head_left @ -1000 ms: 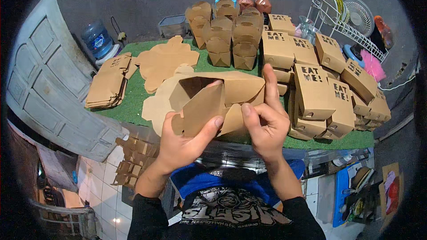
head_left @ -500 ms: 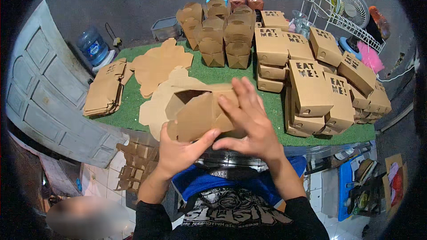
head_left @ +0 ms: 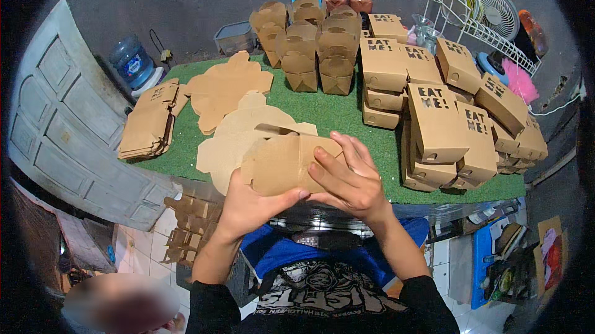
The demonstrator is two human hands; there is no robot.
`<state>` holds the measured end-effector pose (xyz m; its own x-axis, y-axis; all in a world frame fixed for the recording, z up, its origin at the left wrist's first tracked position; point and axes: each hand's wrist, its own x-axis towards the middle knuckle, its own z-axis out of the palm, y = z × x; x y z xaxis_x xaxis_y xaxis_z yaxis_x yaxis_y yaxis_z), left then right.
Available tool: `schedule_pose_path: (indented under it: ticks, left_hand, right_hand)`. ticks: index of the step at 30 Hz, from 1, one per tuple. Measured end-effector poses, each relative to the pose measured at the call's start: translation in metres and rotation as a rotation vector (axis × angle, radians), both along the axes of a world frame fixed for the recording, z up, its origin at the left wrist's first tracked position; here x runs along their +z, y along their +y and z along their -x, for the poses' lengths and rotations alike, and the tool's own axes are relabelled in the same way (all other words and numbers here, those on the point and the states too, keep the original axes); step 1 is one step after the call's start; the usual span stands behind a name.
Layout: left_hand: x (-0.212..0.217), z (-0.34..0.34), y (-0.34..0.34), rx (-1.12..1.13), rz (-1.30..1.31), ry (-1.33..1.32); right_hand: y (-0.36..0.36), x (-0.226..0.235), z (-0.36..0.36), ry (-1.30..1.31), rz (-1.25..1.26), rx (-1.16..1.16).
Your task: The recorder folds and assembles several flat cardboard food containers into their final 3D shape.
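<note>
A partly folded brown cardboard food box [head_left: 277, 163] is held in the air over the table's near edge, tilted, with its side panel toward me. My left hand [head_left: 251, 201] grips its lower left, the thumb lying along the bottom edge. Around the right end of the box is my right hand [head_left: 350, 179], its fingers resting on the panel and its thumb underneath. Just behind the box lies a flat, pale cardboard blank [head_left: 226, 148], partly hidden by it. Farther back is another unfolded blank [head_left: 229, 89], browner in colour.
Several folded flat boxes [head_left: 145, 126] form a pile at the left of the green-covered table [head_left: 384, 148]. Open tall boxes [head_left: 302, 64] stand stacked at the back. Closed printed boxes [head_left: 440, 136] are heaped on the right. A blurred person [head_left: 124, 303] is at the lower left.
The box has tipped so its opening faces away and mostly its panel shows. My right hand has come down, its fingers now lying on the panel.
</note>
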<state>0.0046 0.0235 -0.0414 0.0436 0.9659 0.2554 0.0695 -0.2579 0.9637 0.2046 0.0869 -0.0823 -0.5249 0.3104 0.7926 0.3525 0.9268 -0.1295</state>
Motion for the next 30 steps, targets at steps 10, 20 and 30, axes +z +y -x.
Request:
schedule_pose_path:
  ticks: [10, 20, 30]
  left_hand:
    - [-0.001, 0.007, 0.014, -0.017, -0.038, 0.135]
    - [-0.001, 0.037, 0.024, -0.143, -0.211, 0.871]
    - [0.060, 0.021, 0.035, -0.376, -0.730, 1.401]
  right_hand:
    - [0.002, -0.018, 0.004, 0.150, -0.050, -0.047]
    - [-0.016, 0.008, 0.003, 0.134, 0.280, -0.073]
    - [-0.025, 0.103, -0.012, -0.381, 0.567, -0.212]
